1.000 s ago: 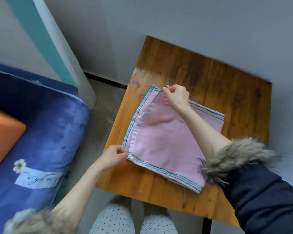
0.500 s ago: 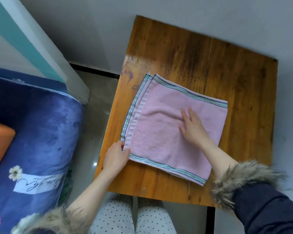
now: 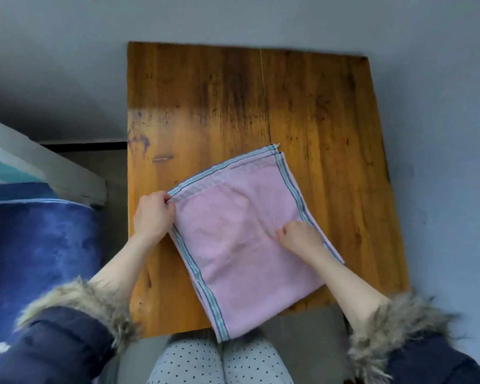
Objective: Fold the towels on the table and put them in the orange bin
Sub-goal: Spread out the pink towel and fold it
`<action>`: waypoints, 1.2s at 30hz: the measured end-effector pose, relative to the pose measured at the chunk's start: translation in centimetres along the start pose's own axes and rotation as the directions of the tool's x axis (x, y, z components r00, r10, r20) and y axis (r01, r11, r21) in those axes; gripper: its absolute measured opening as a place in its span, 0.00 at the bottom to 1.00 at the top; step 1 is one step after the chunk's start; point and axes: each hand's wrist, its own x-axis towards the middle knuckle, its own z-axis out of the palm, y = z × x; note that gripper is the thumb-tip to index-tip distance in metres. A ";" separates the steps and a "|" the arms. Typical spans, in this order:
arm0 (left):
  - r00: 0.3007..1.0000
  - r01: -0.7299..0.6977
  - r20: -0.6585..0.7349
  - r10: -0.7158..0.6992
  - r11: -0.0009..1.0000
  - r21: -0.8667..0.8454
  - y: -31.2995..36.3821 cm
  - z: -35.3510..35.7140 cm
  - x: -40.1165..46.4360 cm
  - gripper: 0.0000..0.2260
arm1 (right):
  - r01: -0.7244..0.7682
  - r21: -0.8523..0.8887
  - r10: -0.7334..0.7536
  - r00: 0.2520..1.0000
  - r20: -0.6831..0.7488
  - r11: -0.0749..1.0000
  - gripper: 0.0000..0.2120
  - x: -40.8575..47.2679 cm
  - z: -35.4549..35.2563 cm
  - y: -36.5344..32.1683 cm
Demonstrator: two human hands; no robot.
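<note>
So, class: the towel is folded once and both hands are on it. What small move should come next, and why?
Probably fold it again: the left hand pinches the left corner of the pink towel, and the right hand grips its right edge. The towel is wide and overhangs the table, so it looks unready for a bin.

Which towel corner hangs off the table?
The near corner, by the person's knees, of the pink towel overhangs the table edge; the other three lie on wood.
</note>
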 end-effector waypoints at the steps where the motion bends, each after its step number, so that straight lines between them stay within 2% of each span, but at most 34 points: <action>1: 0.999 -0.032 0.000 0.032 0.999 0.013 0.6 0.1 0.5 0.09 | -0.006 -0.005 0.006 1.000 0.021 1.000 0.20 0.0 -0.3 0.5; 3: 0.996 -0.090 0.024 0.089 0.995 0.045 1.3 0.3 1.3 0.09 | -0.014 0.000 0.014 1.000 -0.016 1.000 0.19 0.7 -1.5 1.3; 5: 0.993 -0.108 0.058 0.105 0.993 0.046 1.3 0.5 1.6 0.09 | -0.018 0.087 0.030 0.990 -0.136 0.996 0.16 1.9 -3.1 1.8; 9: 0.996 0.016 0.085 -0.007 0.994 -0.109 0.4 0.2 0.3 0.08 | 0.106 0.358 0.020 0.944 -0.331 0.928 0.16 5.6 -5.9 1.3; 11: 0.996 0.036 0.092 -0.023 0.988 -0.151 -0.2 0.1 -0.8 0.08 | 0.165 0.409 -0.012 0.936 -0.351 0.898 0.19 7.5 -6.8 0.5; 13: 0.997 0.039 0.079 -0.025 0.982 -0.183 -0.5 -0.2 -1.5 0.07 | 0.153 0.488 0.016 0.946 -0.324 0.859 0.21 9.0 -7.1 -0.3; 16: 0.990 0.118 0.108 -0.089 0.946 -0.301 -0.3 -0.8 -1.6 0.05 | 0.075 0.503 0.116 0.934 -0.338 0.861 0.16 10.1 -6.7 -0.7; 17: 0.982 0.172 0.143 -0.125 0.905 -0.388 -0.1 -1.0 -1.5 0.05 | 0.064 0.511 0.138 0.928 -0.347 0.857 0.14 10.2 -6.6 -0.6; 19: 0.955 0.289 0.230 -0.186 0.750 -0.595 0.4 -1.6 -1.4 0.04 | 0.100 0.620 0.142 0.934 -0.329 0.779 0.13 9.9 -6.6 0.0; 22: 0.935 0.355 0.308 -0.177 0.512 -0.782 1.2 -2.4 -1.6 0.06 | 0.163 0.835 0.119 0.958 -0.262 0.525 0.09 8.5 -7.6 1.1; 24: 0.934 0.357 0.333 -0.134 0.433 -0.828 1.6 -3.1 -2.0 0.05 | 0.155 0.901 0.083 0.975 -0.205 0.404 0.08 7.2 -8.5 2.1; 26: 0.938 0.340 0.337 -0.081 0.400 -0.851 1.8 -3.7 -2.2 0.07 | 0.171 0.927 0.048 0.979 -0.198 0.334 0.09 6.2 -9.3 2.9; 28: 0.944 0.317 0.326 -0.049 0.406 -0.857 1.9 -4.4 -2.0 0.13 | 0.209 0.927 0.043 0.971 -0.234 0.311 0.10 5.8 -10.2 3.2; 30: 0.952 0.295 0.298 -0.068 0.471 -0.832 1.7 -5.0 -1.2 0.13 | 0.249 0.914 0.050 0.959 -0.279 0.320 0.10 6.2 -11.1 2.8; 34: 0.966 0.260 0.168 -0.199 0.774 -0.578 0.9 -3.9 1.4 0.03 | 0.238 0.859 0.047 0.956 -0.289 0.454 0.06 9.2 -11.1 1.0; 36: 0.976 0.216 0.085 -0.199 0.901 -0.376 0.7 -2.5 2.3 0.04 | 0.188 0.832 0.083 0.960 -0.268 0.521 0.05 11.1 -10.2 0.1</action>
